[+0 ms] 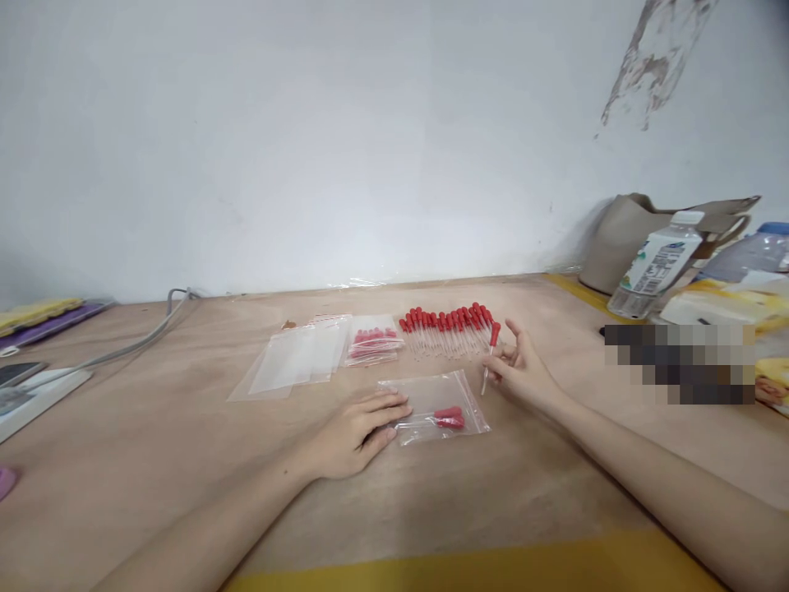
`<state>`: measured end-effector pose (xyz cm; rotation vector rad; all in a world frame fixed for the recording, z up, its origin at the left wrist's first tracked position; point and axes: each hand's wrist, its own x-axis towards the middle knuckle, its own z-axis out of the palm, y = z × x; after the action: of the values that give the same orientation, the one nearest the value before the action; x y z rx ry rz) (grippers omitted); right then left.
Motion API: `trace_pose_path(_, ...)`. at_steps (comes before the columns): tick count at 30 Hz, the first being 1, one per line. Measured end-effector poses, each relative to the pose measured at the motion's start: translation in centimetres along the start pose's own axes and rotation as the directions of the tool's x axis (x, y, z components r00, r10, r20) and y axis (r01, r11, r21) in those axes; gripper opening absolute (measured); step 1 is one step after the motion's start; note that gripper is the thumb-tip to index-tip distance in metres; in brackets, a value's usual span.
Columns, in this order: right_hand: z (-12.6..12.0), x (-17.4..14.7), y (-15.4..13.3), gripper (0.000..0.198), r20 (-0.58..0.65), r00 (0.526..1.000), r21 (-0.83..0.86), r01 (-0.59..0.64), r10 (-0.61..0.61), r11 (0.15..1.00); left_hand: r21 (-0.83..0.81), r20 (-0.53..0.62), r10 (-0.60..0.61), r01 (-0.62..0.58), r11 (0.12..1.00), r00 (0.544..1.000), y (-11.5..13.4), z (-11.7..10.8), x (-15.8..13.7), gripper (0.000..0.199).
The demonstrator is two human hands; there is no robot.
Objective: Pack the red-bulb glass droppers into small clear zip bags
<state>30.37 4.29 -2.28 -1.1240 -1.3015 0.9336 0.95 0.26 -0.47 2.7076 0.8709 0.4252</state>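
Your right hand (pixel 523 372) pinched one dropper (pixel 495 332), tilted, bulb up, near the far right corner of the bag (pixel 425 390). Your left hand (pixel 356 427) lay palm-down, fingers loosely spread, on the bag's left end. Bagged droppers (pixel 449 417) lay within, red bulbs rightward. Beyond the bag lay the dropper row (pixel 453 321); beyond and left of it, packed bags (pixel 373 359), then overlapping flat bags (pixel 289 362).

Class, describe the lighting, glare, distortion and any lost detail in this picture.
In the head view: soft light, faint shadow under the right forearm; glints on the nearest clear bag; the bottle leaning outward, probably lens distortion; a pixelated patch hiding detail at right; thin dropper tips soft.
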Motion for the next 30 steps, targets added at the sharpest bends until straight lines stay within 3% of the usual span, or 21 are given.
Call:
trace_pose_path(5, 0.8, -0.9, -0.1, 0.079, -0.012, 0.995, 0.118, -0.095, 0.097, 0.988, 0.016, 0.024, 0.007, -0.007, 1.000, 1.000, 0.0, -0.1, 0.1, 0.038)
trace_pose_path(11, 1.1, -1.6, 0.0, 0.034, 0.085, 0.971, 0.296, -0.239, 0.223, 0.925, 0.021, 0.015, 0.004, -0.005, 1.000, 1.000, -0.2, 0.3, 0.0, 0.038)
trace_pose_path(14, -0.1, -1.5, -0.3, 0.025, 0.238, 0.941, 0.214, -0.294, 0.242, 0.932, 0.040, 0.024, -0.003, 0.002, 0.999, 1.000, -0.3, 0.3, 0.0, 0.038)
trace_pose_path(16, -1.4, -1.3, -0.7, 0.023, 0.388, 0.884, 0.044, -0.303, 0.263, 0.952, 0.057, 0.019, -0.020, 0.019, 0.998, 1.000, -0.2, 0.3, -0.1, 0.037)
trace_pose_path(18, -2.7, -1.1, -1.1, 0.022, 0.504, 0.819, -0.115, -0.251, 0.274, 0.961, 0.074, 0.015, -0.035, 0.034, 0.997, 0.999, -0.2, 0.2, -0.1, 0.036)
trace_pose_path(20, -3.5, -0.9, -1.4, 0.022, 0.562, 0.789, -0.211, -0.154, 0.249, 0.965, 0.088, 0.029, -0.043, 0.040, 0.995, 0.999, -0.1, 0.0, -0.2, 0.037)
trace_pose_path(26, -3.4, -1.0, -1.6, 0.030, 0.662, 0.743, -0.331, 0.169, 0.101, 0.928, 0.094, 0.070, -0.061, 0.055, 0.994, 0.996, 0.3, -0.4, -0.1, 0.045)
trace_pose_path(30, -2.6, -1.2, -1.3, 0.031, 0.656, 0.755, -0.378, 0.308, 0.018, 0.873, 0.110, 0.078, -0.069, 0.060, 0.992, 0.995, 0.4, -0.5, 0.0, 0.045)
